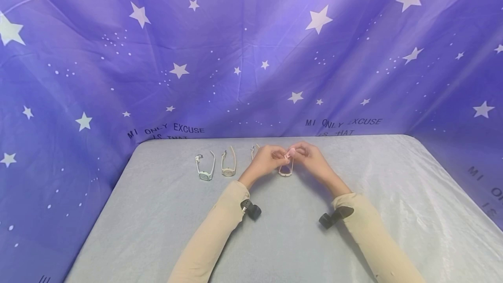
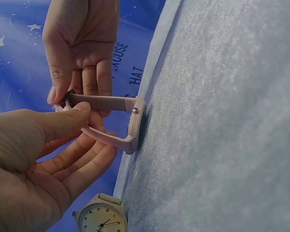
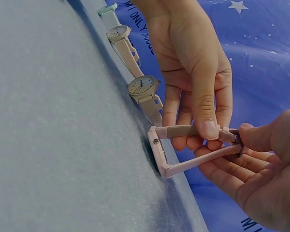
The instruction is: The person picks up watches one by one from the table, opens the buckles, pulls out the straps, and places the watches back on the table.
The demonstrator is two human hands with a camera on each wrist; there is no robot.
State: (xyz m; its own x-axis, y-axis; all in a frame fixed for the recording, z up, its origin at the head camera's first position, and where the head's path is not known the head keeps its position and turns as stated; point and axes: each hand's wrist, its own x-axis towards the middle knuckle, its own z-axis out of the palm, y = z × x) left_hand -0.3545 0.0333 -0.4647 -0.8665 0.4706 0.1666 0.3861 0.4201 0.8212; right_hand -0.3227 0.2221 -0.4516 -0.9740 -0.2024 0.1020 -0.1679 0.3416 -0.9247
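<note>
Both hands hold a pale pink wristwatch [image 1: 285, 172], its case low at the table and its strap raised into a loop. My left hand [image 1: 267, 159] pinches one strap end between thumb and fingers. With thumb and fingers, my right hand [image 1: 311, 160] pinches the strap at the dark buckle [image 3: 237, 141]. The two strap ends meet at the fingertips, which partly cover them; whether the buckle is fastened I cannot tell. In the left wrist view the strap [image 2: 108, 102] stretches between the fingers and the case [image 2: 136, 123]. The dial faces away there.
Left of the hands stand a mint-and-white watch [image 1: 204, 176] and a beige watch [image 1: 228, 172]. Another beige watch [image 3: 143, 86] is nearest the left hand, mostly hidden behind it in the head view. A grey cloth [image 1: 157, 230] covers the table; a purple star-printed curtain [image 1: 243, 25] hangs behind.
</note>
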